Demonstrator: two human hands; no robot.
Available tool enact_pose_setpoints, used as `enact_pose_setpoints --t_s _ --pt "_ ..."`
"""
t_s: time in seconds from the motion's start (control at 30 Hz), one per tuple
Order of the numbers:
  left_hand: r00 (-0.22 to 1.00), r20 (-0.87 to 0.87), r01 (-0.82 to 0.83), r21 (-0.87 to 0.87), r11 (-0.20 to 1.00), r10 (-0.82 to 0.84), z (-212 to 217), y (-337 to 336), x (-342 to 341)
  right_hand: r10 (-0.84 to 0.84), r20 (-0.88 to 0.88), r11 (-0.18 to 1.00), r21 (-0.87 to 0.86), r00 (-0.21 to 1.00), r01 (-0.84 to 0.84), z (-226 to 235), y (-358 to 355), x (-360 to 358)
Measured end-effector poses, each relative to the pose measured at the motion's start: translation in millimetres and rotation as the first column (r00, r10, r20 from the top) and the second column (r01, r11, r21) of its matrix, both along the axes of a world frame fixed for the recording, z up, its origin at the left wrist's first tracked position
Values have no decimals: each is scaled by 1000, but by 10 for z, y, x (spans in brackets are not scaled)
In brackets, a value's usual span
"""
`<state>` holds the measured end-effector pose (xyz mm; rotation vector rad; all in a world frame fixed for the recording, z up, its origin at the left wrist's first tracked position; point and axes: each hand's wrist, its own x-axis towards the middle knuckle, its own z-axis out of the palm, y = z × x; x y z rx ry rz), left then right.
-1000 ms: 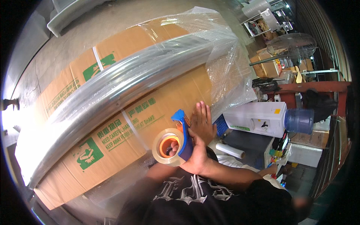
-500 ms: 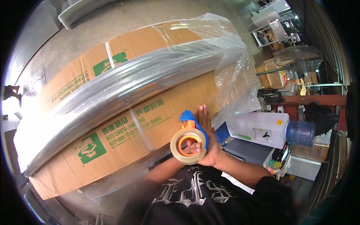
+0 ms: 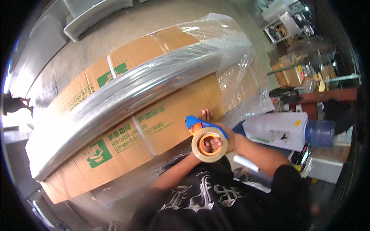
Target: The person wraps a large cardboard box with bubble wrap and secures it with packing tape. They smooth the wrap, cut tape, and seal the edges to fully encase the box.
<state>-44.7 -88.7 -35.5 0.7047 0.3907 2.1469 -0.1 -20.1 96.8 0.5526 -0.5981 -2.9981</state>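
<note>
A blue-and-orange tape dispenser carries a wide roll of clear tape in front of my chest. My right hand is closed on it from the right. Through the roll's core, curled fingertips show. My left forearm reaches up behind the roll, which mostly hides my left hand. Just past the dispenser, straight fingers lie over the cardboard; which hand they belong to is unclear. Beyond is a long cardboard package with green print, a silvery plastic-wrapped band along it, and bubble wrap around its right end.
On the right lies a white water dispenser with a blue bottle. A standing fan and cardboard boxes are farther right. Pale panels stand at the far left. A white tube shows beside my right forearm.
Both arms and the tape dispenser have shifted slightly right, and the dispenser has turned a little. The whole view has moved somewhat; the package looks unchanged.
</note>
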Motion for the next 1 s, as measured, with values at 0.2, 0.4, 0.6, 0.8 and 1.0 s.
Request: enact_pose_setpoints --t_s 0.2,0.4,0.6,0.8,1.0 --pt "926 -375 -61 -226 972 -29 -136 -67 54 106 322 956 -292 941 -8 -54 260 73" --pt "567 -822 -267 -244 932 -53 -166 -253 -127 474 442 816 105 762 -568 -19 502 -19" --pt "139 -989 -489 -120 864 -58 -155 -320 -284 392 346 902 38 852 -431 -108 -91 -604" --pt "-107 -990 -756 18 654 -96 159 -318 -296 287 309 898 244 907 -367 8 -493 -289" --pt "233 -964 -907 -263 330 -130 544 -157 -204 258 -28 806 557 966 -199 269 206 877"
